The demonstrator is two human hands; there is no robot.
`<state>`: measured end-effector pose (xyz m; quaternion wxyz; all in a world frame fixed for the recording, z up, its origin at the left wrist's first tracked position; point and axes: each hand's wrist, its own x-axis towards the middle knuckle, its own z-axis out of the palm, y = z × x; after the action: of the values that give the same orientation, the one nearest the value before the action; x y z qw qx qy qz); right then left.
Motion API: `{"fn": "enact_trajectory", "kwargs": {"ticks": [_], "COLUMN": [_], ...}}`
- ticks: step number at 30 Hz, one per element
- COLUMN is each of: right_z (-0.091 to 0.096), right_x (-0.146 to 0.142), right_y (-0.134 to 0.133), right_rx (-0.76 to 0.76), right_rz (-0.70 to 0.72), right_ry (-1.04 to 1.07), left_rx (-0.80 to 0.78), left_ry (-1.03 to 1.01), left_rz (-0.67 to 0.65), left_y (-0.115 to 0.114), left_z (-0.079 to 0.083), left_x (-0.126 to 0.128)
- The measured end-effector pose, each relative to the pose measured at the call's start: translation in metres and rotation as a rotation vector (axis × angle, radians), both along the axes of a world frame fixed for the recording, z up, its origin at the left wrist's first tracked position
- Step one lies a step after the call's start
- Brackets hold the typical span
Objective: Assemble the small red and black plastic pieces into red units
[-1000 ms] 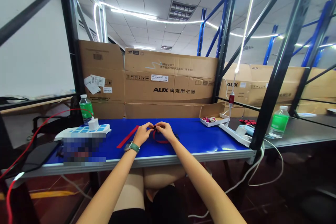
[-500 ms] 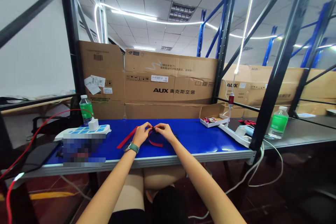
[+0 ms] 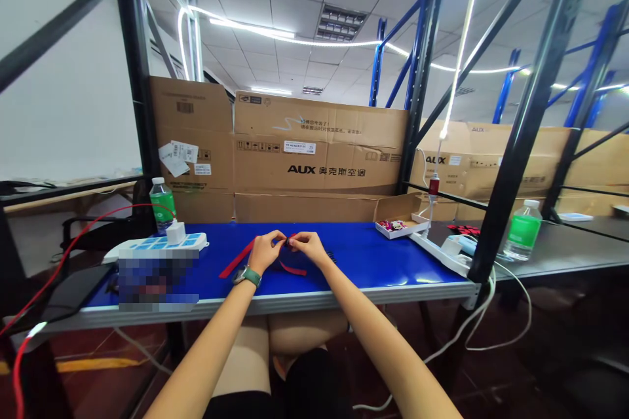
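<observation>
Red strap (image 3: 293, 270) pinched by left hand (image 3: 265, 252) and right hand (image 3: 307, 247), over blue workbench (image 3: 373, 255); AUX cardboard carton (image 3: 319, 157) behind

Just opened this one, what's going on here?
A seated person is working at a blue-topped bench. Their left hand and right hand meet, pinching a small dark piece between the fingertips. A red band lies just below it, and a red strip lies beside the left hand. A power strip with a white charger sits further left.
</observation>
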<state>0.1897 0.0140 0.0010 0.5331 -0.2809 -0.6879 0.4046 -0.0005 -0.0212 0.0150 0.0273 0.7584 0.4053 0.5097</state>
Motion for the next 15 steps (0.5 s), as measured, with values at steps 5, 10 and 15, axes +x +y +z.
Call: {"fn": "enact_trajectory", "kwargs": {"ticks": [5, 10, 15], "right_z": [0.0012, 0.0031, 0.0031], "right_x": [0.0009, 0.0024, 0.0013], "right_y": [-0.0011, -0.0029, -0.0033], "right_rx": [-0.012, -0.045, -0.090], "right_rz": [-0.041, -0.054, 0.002], "right_ry": [0.027, 0.038, 0.070], "left_rx": [-0.025, -0.044, -0.031], "left_ry": [0.011, 0.028, 0.031], "left_rz": [-0.034, -0.044, -0.027], "left_y": [-0.0006, 0.0004, -0.0012], "left_z": [-0.0002, -0.0004, 0.0010], "left_x": [0.0003, 0.0001, -0.0001]}}
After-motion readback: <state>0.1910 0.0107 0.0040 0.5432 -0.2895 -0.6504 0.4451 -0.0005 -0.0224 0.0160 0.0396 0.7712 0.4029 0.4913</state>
